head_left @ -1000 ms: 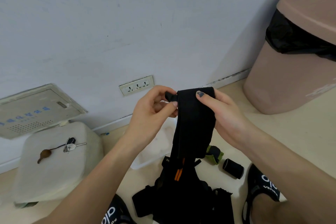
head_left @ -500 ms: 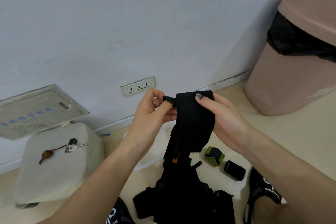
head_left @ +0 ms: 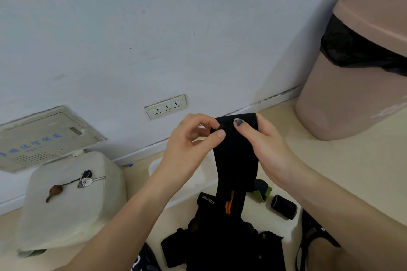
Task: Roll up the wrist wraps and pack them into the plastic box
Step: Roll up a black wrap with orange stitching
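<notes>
Nearest the viewer, a heap of black wrist wraps [head_left: 222, 246] lies on the floor. Above it, the left hand [head_left: 189, 145] pinches the top edge of one black wrap [head_left: 235, 160] while the right hand [head_left: 262, 143] grips its other side. Behind, the plastic box [head_left: 193, 178] sits on the floor before the wall.

1 head view, looking forward-down, close over hands [head_left: 231, 145], floor

"XUEYING" in yellow letters on a black wrist wrap [head_left: 207, 199]; blue panel [head_left: 44, 138] lettering illegible.
</notes>
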Tool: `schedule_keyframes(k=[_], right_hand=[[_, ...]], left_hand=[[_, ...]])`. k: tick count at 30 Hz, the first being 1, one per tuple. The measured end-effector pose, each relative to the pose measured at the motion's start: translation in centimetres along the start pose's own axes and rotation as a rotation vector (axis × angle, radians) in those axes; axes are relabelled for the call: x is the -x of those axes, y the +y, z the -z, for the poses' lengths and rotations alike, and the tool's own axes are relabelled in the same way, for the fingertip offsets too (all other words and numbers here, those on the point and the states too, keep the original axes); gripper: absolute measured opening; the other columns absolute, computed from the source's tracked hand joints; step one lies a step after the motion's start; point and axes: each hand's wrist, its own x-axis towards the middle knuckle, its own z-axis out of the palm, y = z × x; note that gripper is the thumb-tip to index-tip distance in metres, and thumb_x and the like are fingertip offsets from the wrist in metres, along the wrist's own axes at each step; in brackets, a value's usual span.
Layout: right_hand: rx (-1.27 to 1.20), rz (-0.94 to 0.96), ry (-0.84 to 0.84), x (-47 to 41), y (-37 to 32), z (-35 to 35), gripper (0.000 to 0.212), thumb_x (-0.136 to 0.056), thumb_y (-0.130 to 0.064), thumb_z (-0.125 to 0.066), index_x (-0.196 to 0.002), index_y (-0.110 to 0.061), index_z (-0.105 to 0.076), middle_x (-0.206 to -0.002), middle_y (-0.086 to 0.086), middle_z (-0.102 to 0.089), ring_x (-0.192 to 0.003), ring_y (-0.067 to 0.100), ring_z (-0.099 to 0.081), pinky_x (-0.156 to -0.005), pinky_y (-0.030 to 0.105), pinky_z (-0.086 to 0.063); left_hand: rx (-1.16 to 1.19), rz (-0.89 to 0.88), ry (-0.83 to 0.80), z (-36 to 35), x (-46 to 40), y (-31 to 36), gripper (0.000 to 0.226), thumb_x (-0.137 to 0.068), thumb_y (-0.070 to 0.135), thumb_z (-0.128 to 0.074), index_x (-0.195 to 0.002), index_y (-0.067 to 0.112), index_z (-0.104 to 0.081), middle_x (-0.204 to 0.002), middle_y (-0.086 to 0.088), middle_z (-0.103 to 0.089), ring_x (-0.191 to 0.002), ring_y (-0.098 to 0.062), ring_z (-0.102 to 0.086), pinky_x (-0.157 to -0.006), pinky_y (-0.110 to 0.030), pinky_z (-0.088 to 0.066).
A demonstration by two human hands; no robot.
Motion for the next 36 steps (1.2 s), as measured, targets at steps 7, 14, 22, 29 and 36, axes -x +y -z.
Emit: schedule_keyframes(k=[7,14,22,29,36], right_hand=[[-0.052,-0.040,0.004,0.2,0.1,-0.4,0.022,-0.105,-0.028,-0.059,-0.119,-0.014,-0.069,-0.108,0.001,-0.078,-0.103,0.016,-0.075,-0.089,0.034,-0.058],[-0.073,-0.033,-0.013,0.6,0.0,-0.7,0.021,-0.105,-0.026,-0.059,-0.118,-0.012,-0.068,-0.109,0.003,-0.077,-0.104,0.017,-0.075,-0.092,0.035,-0.059],[-0.041,-0.032,-0.062,1.1,0.3,-0.6,0.022,-0.104,-0.028,-0.059,-0.118,-0.014,-0.067,-0.113,0.005,-0.076,-0.108,0.019,-0.073,-0.102,0.047,-0.057],[0.101,0.016,-0.157,1.0,0.3,-0.1,0.016,-0.104,-0.031,-0.059,-0.107,-0.017,-0.066,-0.097,-0.002,-0.074,-0.095,0.013,-0.072,-0.086,0.036,-0.059],[0.213,0.134,-0.117,1.0,0.1,-0.1,0.011,-0.104,-0.030,-0.059,-0.106,-0.020,-0.065,-0.099,0.006,-0.071,-0.099,0.023,-0.072,-0.088,0.047,-0.059]], left_hand=[[-0.113,-0.105,0.002,0.0,-0.2,-0.3,0.028,-0.102,0.011,-0.060,-0.093,0.035,-0.073,-0.107,0.000,-0.062,-0.091,-0.026,-0.068,-0.087,-0.040,-0.057],[-0.025,-0.004,0.000,0.2,-0.4,-0.7,0.019,-0.099,0.018,-0.066,-0.112,0.032,-0.062,-0.091,0.018,-0.057,-0.074,-0.016,-0.061,-0.074,-0.027,-0.047],[0.101,0.083,-0.196,1.1,-1.0,-0.2,0.009,-0.103,0.011,-0.058,-0.095,0.007,-0.061,-0.069,0.004,-0.058,-0.071,-0.011,-0.061,-0.070,-0.031,-0.056],[-0.047,-0.034,-0.226,2.0,-1.2,-0.2,0.004,-0.089,0.019,-0.066,-0.088,0.022,-0.063,-0.081,-0.004,-0.062,-0.077,-0.023,-0.065,-0.068,-0.040,-0.060],[-0.080,-0.058,-0.211,1.8,-1.2,-0.3,0.003,-0.094,0.022,-0.062,-0.095,0.025,-0.064,-0.092,-0.012,-0.059,-0.080,-0.023,-0.063,-0.071,-0.043,-0.063]])
